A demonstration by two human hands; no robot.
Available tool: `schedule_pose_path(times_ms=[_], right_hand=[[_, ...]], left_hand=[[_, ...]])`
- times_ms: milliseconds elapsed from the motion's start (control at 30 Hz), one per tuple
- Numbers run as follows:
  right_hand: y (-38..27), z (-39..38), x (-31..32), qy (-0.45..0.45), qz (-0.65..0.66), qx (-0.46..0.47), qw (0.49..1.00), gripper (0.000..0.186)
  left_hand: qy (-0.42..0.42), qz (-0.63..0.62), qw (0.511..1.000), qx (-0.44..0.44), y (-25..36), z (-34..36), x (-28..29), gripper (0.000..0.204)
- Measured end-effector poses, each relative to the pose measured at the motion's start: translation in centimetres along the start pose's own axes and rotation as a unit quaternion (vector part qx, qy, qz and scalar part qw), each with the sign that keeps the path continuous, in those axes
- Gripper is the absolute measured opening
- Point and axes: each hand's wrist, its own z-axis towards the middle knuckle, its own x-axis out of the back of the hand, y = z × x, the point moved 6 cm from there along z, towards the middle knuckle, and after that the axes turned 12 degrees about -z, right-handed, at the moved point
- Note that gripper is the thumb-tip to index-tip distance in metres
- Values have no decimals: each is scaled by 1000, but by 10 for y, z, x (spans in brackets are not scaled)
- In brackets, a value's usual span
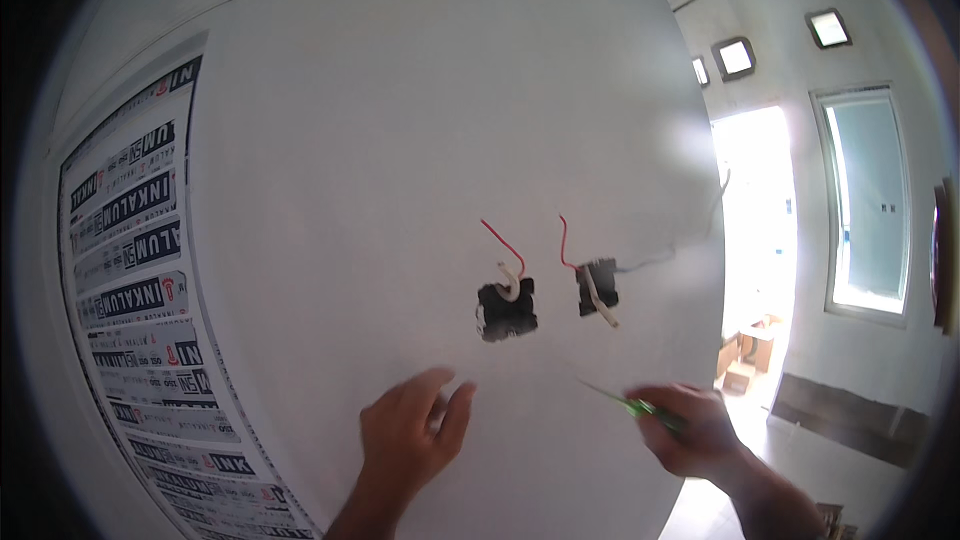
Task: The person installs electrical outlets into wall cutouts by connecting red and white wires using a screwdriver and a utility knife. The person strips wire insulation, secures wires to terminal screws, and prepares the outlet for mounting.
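Note:
Two dark square box openings, a left one [512, 321] and a right one [604, 280], sit side by side in a pale wall [380, 190]. From each sticks up a thin red wire, one on the left [506, 240] and one on the right [564, 240]. A thick whitish cable end [513, 290] curls out of the left opening; another cable end [600, 302] hangs straight from the right one. Below them my right hand [692, 432] grips a green-handled screwdriver [640, 407], its thin shaft pointing up and left. My left hand [410, 430] is empty, thumb and fingers apart, below the left opening.
A frame wrapped in printed tape [130, 290] runs down the left side. Beyond the wall's right edge are a bright doorway [750, 230], a tall window [865, 200] and cardboard boxes [755, 348]. A thin grey wire [650, 262] extends right from the right opening.

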Motion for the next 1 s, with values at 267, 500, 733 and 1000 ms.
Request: schedule_pose_path(times_ms=[267,500,733,1000], right_hand=[[161,-146,1,36,-182,-71,980,21],[286,-320,-40,3,-169,-359,918,19],[302,-475,-69,-83,-241,-527,811,26],[267,-524,-56,-91,-247,-555,789,34]], left_hand=[[51,-83,983,154,-62,-121,16,21],[130,-29,983,128,-92,-155,-5,19],[128,-19,981,146,-115,-138,-13,18],[132,-30,979,153,-128,-145,-10,19]])
